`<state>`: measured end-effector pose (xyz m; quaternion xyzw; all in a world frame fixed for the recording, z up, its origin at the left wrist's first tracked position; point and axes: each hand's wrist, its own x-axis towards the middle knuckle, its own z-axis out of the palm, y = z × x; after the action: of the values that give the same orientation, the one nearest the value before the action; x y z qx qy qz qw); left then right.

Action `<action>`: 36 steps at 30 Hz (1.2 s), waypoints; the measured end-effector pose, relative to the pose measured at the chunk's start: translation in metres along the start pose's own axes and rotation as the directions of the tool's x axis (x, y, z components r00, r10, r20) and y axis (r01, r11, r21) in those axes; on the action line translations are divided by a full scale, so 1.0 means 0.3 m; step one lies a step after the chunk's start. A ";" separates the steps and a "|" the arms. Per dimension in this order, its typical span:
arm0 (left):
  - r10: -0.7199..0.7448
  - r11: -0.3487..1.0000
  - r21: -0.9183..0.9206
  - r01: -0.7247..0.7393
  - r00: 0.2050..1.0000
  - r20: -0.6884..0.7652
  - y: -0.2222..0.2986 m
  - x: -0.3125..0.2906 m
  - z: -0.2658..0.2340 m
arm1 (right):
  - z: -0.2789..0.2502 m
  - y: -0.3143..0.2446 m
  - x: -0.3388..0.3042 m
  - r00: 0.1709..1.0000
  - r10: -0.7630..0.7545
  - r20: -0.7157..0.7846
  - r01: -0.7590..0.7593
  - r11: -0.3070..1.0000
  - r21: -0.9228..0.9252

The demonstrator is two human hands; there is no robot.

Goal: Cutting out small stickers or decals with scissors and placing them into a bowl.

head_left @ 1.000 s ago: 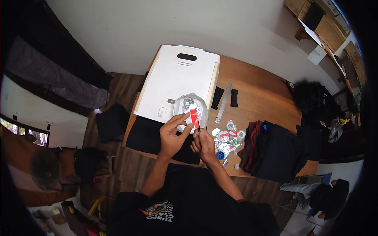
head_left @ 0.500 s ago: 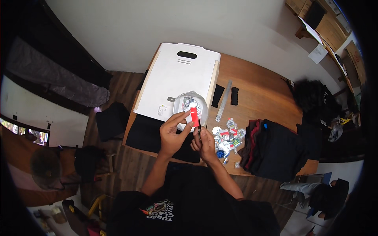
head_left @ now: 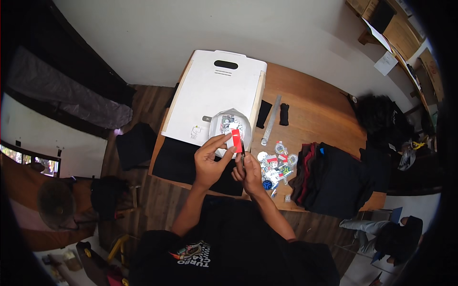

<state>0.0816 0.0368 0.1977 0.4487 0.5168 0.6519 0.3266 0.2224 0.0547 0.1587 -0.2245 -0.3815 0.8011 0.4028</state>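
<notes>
My left hand (head_left: 208,165) pinches a small red-and-white sticker (head_left: 237,141) between thumb and fingers. Along the sticker's right edge stand the dark narrow blades of what look like scissors (head_left: 243,151), held closed in my right hand (head_left: 250,177). Its curled fingers hide most of the handles. Both hands are over the near side of a whitish round container (head_left: 246,125), which holds several small printed pieces. To the right of my right hand, a loose heap of cut stickers (head_left: 276,168) lies on the wooden table.
A large white board-like panel (head_left: 224,90) with a dark slot lies under the container. Beyond the heap are a metal ruler (head_left: 271,120) and a small black roll (head_left: 284,115). Folded dark clothes (head_left: 338,178) are stacked at the right. A person (head_left: 396,238) is at the far right.
My hands stay nearly in place, with the sticker and scissors shifted very slightly to the right. The view has moved a little; nothing was let go.
</notes>
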 end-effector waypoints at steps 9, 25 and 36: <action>0.036 0.999 0.000 -0.036 0.999 0.013 -0.008 0.002 0.002 | -0.004 0.008 0.005 1.000 -0.007 -0.016 0.007 1.000 0.011; -0.017 1.000 0.018 0.017 1.000 -0.015 -0.001 0.000 0.005 | 0.007 0.005 0.003 1.000 -0.009 -0.010 0.009 1.000 0.004; -0.019 1.000 -0.014 0.019 1.000 -0.002 -0.016 -0.007 0.006 | 0.004 0.003 0.007 1.000 -0.003 -0.022 0.003 0.999 0.038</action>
<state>0.0839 0.0368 0.1927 0.4408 0.5166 0.6530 0.3353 0.2199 0.0555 0.1587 -0.2249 -0.3623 0.8051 0.4122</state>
